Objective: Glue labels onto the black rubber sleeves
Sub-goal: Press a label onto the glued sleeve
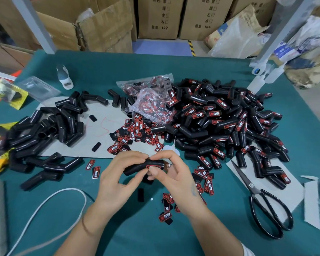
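A black rubber sleeve (137, 168) is held just above the green table, near its front middle. My left hand (118, 179) grips its left end with curled fingers. My right hand (171, 175) pinches its right part, thumb pressing a red-and-black label (151, 165) on top. Plain black sleeves (50, 126) lie piled at the left. A big heap of labelled sleeves (225, 124) fills the right. Loose labels (137, 133) are scattered ahead of my hands and others (166, 215) below my right wrist.
Black scissors (264, 204) lie at the right on grey card. A clear bag of labels (153, 100) sits in the middle. A small glue bottle (64, 76) stands back left. A white cord (50, 206) loops front left. Cardboard boxes (161, 17) line the back.
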Available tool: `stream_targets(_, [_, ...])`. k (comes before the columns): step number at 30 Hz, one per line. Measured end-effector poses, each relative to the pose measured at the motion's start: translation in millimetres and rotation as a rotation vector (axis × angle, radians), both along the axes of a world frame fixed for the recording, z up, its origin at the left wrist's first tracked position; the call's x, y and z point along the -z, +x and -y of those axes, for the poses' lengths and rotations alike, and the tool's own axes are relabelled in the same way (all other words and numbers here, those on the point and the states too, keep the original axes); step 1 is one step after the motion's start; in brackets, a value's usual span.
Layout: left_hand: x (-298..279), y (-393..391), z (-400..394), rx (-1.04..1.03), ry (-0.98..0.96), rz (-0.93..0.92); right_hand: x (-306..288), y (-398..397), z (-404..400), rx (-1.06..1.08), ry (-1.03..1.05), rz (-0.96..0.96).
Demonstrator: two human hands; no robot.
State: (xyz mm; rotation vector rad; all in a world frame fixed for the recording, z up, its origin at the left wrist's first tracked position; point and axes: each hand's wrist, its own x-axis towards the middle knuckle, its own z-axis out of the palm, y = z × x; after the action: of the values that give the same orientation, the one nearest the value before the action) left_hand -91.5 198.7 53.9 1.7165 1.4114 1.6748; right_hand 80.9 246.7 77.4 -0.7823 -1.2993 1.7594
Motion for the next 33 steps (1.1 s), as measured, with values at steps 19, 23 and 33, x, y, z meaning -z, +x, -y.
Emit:
stream_targets(19, [-11.9,1.8,3.8,0.086,-0.050,0.270,-4.2,5.2,-0.4,-0.149,-0.190,-0.154])
stream_targets(23, [-13.8,3.4,4.8,0.072,-0.138,0.456,-1.4,3.6,1.4,-0.140,-0.147,-0.078])
stream_targets(33, [-12.6,0.8,4.4,0.158,-0.291,0.454,-1.0,0.0,-0.2,-0.120,-0.180,-0.074])
